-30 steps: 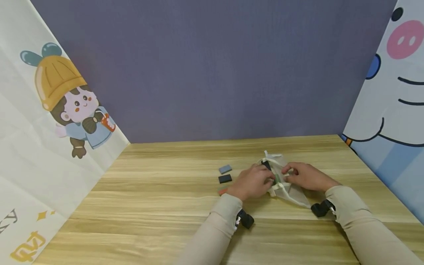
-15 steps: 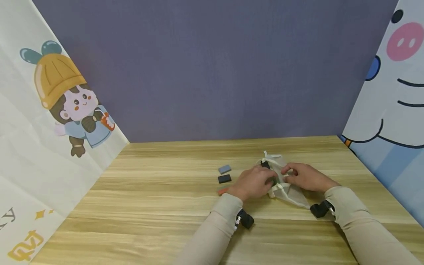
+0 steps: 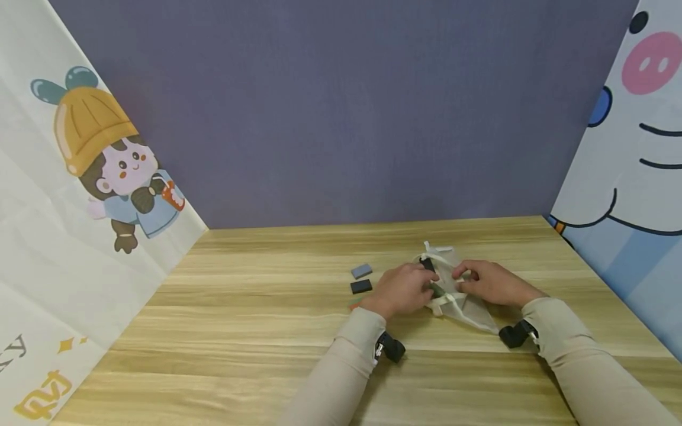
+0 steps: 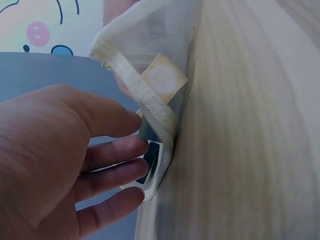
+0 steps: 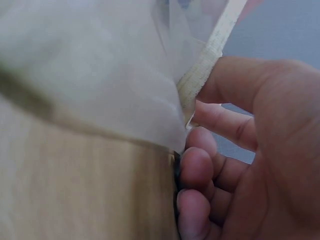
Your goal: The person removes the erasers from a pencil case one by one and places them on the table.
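Three small blocks lie leftmost: a grey block [image 3: 362, 271], a black block [image 3: 361, 286] just nearer the person, and an orange block [image 3: 354, 306] partly hidden by the left hand [image 3: 404, 289]. That hand reaches to the mouth of the bag [image 3: 474, 313], its fingers loosely bent and gripping nothing that shows. The bag — pale, limp, see-through — lies between the hands, a dark piece [image 3: 428, 264] at its mouth. The right hand [image 3: 492, 284] pinches the edge [image 5: 197, 75] of the bag. The likeliest trouble, I judge, is that pinch slipping: the soft mouth could then sag and snag the left hand's fingers. A hard tug could also drag the bag and spill the dark piece. Underneath, the worktop [image 3: 240, 331] has streaky, yellowish wood grain. Around it stand a white left wall [image 3: 32, 207] with a yellow-hatted cartoon figure [image 3: 96, 127], a plain purple-grey back wall [image 3: 341, 118], and a right wall [image 3: 634, 260] bearing a larger cartoon [image 3: 629, 183].
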A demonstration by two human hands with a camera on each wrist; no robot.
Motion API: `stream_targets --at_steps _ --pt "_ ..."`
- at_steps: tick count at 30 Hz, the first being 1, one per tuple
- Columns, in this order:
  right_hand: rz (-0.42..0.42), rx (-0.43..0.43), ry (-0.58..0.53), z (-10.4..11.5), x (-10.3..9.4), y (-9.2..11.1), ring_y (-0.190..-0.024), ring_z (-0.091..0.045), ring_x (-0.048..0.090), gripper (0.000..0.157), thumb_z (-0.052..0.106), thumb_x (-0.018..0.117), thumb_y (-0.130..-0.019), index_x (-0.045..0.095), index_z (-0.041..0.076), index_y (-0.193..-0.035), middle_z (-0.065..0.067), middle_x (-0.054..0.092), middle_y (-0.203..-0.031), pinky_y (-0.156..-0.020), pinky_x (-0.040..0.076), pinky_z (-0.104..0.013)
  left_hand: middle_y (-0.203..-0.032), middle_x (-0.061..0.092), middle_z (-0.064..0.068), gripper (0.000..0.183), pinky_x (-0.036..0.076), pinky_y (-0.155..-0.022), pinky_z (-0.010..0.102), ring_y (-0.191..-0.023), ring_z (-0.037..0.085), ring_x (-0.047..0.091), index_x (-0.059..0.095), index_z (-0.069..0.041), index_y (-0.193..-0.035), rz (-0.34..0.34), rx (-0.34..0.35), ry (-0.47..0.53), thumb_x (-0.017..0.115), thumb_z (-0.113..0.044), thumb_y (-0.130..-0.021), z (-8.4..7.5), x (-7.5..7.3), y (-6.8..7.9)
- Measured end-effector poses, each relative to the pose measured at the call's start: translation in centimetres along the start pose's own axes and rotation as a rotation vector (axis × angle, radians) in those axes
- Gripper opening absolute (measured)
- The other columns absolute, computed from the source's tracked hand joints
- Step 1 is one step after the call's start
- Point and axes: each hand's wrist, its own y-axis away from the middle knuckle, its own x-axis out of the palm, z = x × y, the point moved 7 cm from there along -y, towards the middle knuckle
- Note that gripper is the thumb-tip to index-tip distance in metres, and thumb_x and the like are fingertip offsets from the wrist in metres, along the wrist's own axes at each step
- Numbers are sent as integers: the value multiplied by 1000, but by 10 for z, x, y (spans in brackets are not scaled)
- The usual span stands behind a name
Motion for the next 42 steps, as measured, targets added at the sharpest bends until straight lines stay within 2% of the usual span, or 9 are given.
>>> stream_targets --at_steps 3,8,10,15,27,42 --pt "9 2 -6 -1 0 0 -66 -18 46 26 24 66 -98 65 8 -119 -2 55 -82 -59 38 -33 -114 62 -16 33 47 -70 20 -97 1 58 66 -30 -132 16 -14 24 62 -34 -100 3 0 1" --pt "29 7 -27 -4 1 0 -69 -19 51 26 25 65 -99 64 9 -119 -2 60 -87 -61 43 -35 -134 57 -18 33 50 -87 24 -118 4 55 64 -33 -135 41 10 32 60 -34 -101 3 0 2" --pt "29 3 -23 -4 0 0 -69 -19 51 27 25 65 -99 64 9 -120 -2 60 -87 -61 42 -35 -135 58 -19 32 50 -91 26 -121 5 55 66 -33 -133 46 23 14 60 -34 -102 3 1 2" --pt "25 0 -18 -5 -1 1 -70 -19 51 28 26 65 -99 64 9 -121 -2 60 -89 -62 42 -35 -124 64 -19 28 51 -83 26 -110 6 59 68 -36 -129 62 12 -11 59 -35 -102 4 2 1" --pt "20 4 -23 -7 0 0 -69 -19 50 28 26 66 -98 65 9 -120 -2 58 -85 -62 41 -35 -113 63 -21 25 49 -78 23 -102 2 59 71 -37 -123 64 -18 -11 65 -35 -99 4 4 2" --pt "16 2 -30 -8 1 -1 -66 -19 46 29 27 66 -98 64 9 -121 -3 55 -81 -61 38 -34 -115 65 -23 21 49 -77 23 -100 0 60 73 -38 -118 37 -64 -25 64 -38 -99 10 2 5"
